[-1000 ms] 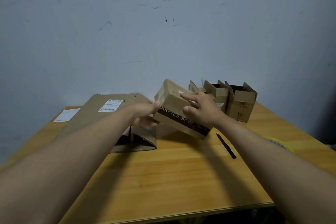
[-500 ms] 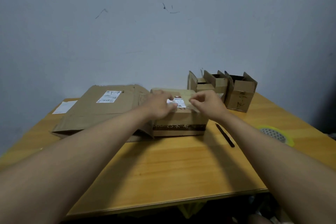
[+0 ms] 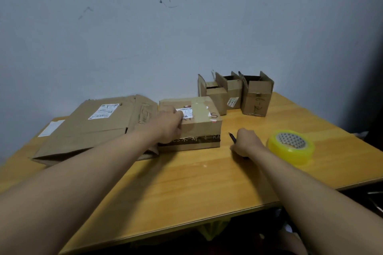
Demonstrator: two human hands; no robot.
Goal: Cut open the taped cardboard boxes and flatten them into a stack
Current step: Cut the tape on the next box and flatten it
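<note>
Wooden table [image 3: 186, 182] against a scuffed grey wall [image 3: 186, 27]; sealed cardboard box [image 3: 199, 122] sits mid-table, touching the flattened cardboard [image 3: 93, 128] on its left, three open-topped boxes [image 3: 236, 93] behind by the wall. Left hand [image 3: 169, 125] rests on the box's near-left top edge, grip not closed around anything. Right hand [image 3: 246, 144] grip clenched on a black pen [image 3: 232, 137] beside the box, yellow tape roll [image 3: 291, 146] just right of it.

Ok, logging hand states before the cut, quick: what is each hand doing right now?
Left hand: open, resting on the taped box.
Right hand: closed around the black cutter on the table.
</note>
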